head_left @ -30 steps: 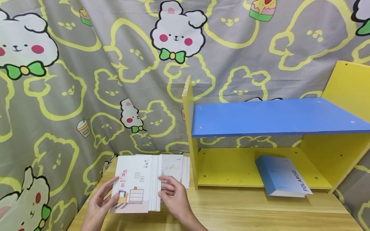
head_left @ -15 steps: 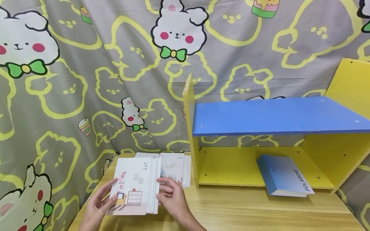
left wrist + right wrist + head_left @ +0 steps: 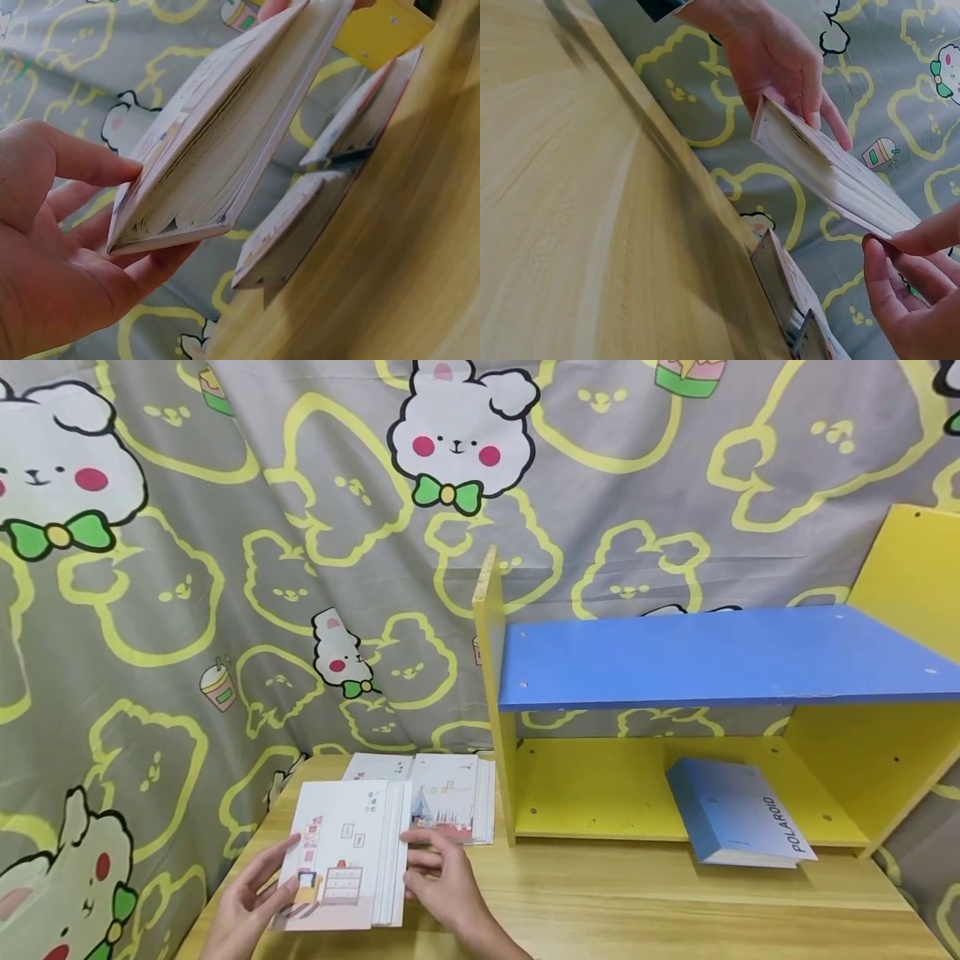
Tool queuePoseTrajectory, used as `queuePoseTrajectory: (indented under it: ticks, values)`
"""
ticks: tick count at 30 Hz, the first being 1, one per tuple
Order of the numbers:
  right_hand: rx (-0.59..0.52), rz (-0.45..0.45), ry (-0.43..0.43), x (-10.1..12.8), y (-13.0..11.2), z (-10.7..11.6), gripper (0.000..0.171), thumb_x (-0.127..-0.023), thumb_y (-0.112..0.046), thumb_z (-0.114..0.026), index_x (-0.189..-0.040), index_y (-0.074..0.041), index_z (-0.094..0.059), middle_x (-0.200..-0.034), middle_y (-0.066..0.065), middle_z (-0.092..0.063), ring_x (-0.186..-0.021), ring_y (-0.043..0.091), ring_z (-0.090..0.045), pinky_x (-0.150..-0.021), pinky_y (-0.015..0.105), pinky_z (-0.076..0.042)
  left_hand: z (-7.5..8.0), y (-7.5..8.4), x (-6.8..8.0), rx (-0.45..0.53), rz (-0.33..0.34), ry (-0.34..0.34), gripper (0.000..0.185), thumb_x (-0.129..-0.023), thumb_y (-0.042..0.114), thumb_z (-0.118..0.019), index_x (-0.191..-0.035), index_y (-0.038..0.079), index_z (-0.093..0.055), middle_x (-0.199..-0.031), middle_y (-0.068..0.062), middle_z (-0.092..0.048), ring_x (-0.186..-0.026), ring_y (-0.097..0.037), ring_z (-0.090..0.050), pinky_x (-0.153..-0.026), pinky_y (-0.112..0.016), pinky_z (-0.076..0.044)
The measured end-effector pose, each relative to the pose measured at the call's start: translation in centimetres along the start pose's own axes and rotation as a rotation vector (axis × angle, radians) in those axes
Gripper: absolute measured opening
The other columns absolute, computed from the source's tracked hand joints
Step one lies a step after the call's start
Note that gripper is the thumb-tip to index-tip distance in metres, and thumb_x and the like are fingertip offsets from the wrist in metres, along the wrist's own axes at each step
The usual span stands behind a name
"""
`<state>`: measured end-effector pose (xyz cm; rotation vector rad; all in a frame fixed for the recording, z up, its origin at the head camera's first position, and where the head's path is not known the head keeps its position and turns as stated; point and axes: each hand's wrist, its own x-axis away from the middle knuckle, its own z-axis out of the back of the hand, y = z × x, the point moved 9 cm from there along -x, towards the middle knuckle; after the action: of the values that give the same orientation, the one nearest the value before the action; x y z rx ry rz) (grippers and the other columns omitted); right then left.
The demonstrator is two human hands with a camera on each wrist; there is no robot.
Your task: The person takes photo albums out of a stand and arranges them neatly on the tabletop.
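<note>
A wooden table (image 3: pixel 615 902) carries a yellow shelf unit (image 3: pixel 495 693) with a blue board (image 3: pixel 712 656) across it. A blue book (image 3: pixel 738 814) lies on the unit's bottom board. Left of the unit, white books (image 3: pixel 450 785) rest on the table.

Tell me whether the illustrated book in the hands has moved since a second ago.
Yes. The illustrated book has drifted down-left toward the person, away from the stack of books beside the yellow shelf, uncovering more of its cover.

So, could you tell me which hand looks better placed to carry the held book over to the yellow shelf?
Probably the right hand: it pinches the book on the edge nearer the shelf, while the left hand supports the far side.
</note>
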<state>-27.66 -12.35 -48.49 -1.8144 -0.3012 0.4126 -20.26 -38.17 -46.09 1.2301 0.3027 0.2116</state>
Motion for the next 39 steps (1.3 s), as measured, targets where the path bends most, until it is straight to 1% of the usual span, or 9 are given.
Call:
queuePoseTrajectory:
  ticks: [4,7,11,15,17,19,27,32,39]
  values:
    - [0.004,-0.003,-0.012,0.1,0.4,-0.2,0.047,-0.08,0.016,-0.06,-0.123,-0.003,-0.067,-0.106,0.014,-0.076,-0.082,0.015,-0.069,-0.068,0.039,-0.063,0.2,-0.3,0.2,-0.011,-0.02,-0.003,0.06,-0.096,0.008,-0.073,-0.147,-0.009,-0.046,-0.121,0.033,-0.058,-0.11,0.013,-0.056,-0.083,-0.013,-0.054]
    - [0.007,-0.005,-0.014,0.2,0.6,-0.4,0.047,-0.08,0.015,-0.06,-0.122,-0.003,-0.067,-0.104,0.013,-0.077,-0.08,0.014,-0.069,-0.068,0.041,-0.063,0.3,-0.5,0.4,0.015,-0.026,-0.007,0.06,-0.096,0.006,-0.073,-0.146,-0.011,-0.045,-0.121,0.032,-0.059,-0.109,0.012,-0.058,-0.083,-0.015,-0.055]
    - [0.015,-0.017,-0.014,0.2,0.9,-0.6,0.047,-0.08,0.015,-0.06,-0.122,-0.004,-0.068,-0.104,0.012,-0.077,-0.079,0.014,-0.069,-0.069,0.042,-0.063,0.4,-1.0,0.6,-0.012,0.019,-0.003,0.062,-0.095,0.01,-0.074,-0.147,-0.008,-0.046,-0.121,0.03,-0.059,-0.108,0.009,-0.059,-0.082,-0.018,-0.057]
    - [0.0,-0.041,-0.023,0.3,1.3,-0.9,0.049,-0.079,0.017,-0.06,-0.122,-0.004,-0.068,-0.105,0.013,-0.077,-0.08,0.016,-0.07,-0.068,0.04,-0.063,0.6,-1.7,0.8,-0.079,0.105,0.001,0.066,-0.095,0.02,-0.075,-0.15,-0.003,-0.046,-0.139,0.0,-0.06,-0.106,0.011,-0.058,-0.081,-0.021,-0.058]
    - [-0.011,-0.052,-0.027,0.4,1.5,-1.0,0.05,-0.078,0.017,-0.06,-0.122,-0.004,-0.067,-0.105,0.013,-0.077,-0.079,0.017,-0.07,-0.067,0.038,-0.063,0.7,-2.0,1.0,-0.096,0.14,-0.001,0.068,-0.096,0.022,-0.075,-0.151,-0.001,-0.045,-0.148,-0.019,-0.052,-0.105,0.011,-0.058,-0.079,-0.024,-0.058]
    - [-0.019,-0.061,-0.028,0.5,1.8,-1.2,0.05,-0.078,0.018,-0.061,-0.122,-0.004,-0.067,-0.105,0.013,-0.077,-0.08,0.018,-0.07,-0.066,0.037,-0.063,0.8,-2.2,1.1,-0.106,0.161,-0.002,0.068,-0.096,0.021,-0.075,-0.152,-0.002,-0.044,-0.152,-0.028,-0.044,-0.104,0.011,-0.058,-0.079,-0.025,-0.059]
    - [-0.027,-0.086,-0.044,0.7,2.9,-1.6,0.049,-0.078,0.017,-0.062,-0.122,-0.005,-0.067,-0.103,0.014,-0.077,-0.078,0.019,-0.07,-0.062,0.034,-0.062,1.0,-2.9,1.4,-0.098,0.178,-0.011,0.068,-0.095,0.013,-0.074,-0.152,-0.004,-0.042,-0.154,-0.031,-0.041,-0.102,0.01,-0.059,-0.08,-0.024,-0.059]
    - [-0.056,-0.095,-0.064,0.8,3.2,-1.8,0.047,-0.078,0.017,-0.062,-0.121,-0.004,-0.066,-0.103,0.014,-0.077,-0.077,0.019,-0.07,-0.061,0.031,-0.062,1.1,-3.5,1.5,-0.078,0.219,-0.005,0.067,-0.095,0.007,-0.073,-0.152,-0.005,-0.041,-0.154,-0.032,-0.04,-0.099,0.001,-0.065,-0.079,-0.028,-0.06]
    - [-0.064,-0.096,-0.073,0.9,3.3,-2.0,0.045,-0.079,0.017,-0.062,-0.119,-0.003,-0.066,-0.101,0.015,-0.077,-0.079,0.02,-0.072,-0.062,0.031,-0.062,1.2,-4.1,1.5,-0.073,0.213,0.011,0.068,-0.092,0.012,-0.076,-0.151,-0.005,-0.044,-0.15,-0.028,-0.045,-0.098,-0.001,-0.066,-0.077,-0.028,-0.06]
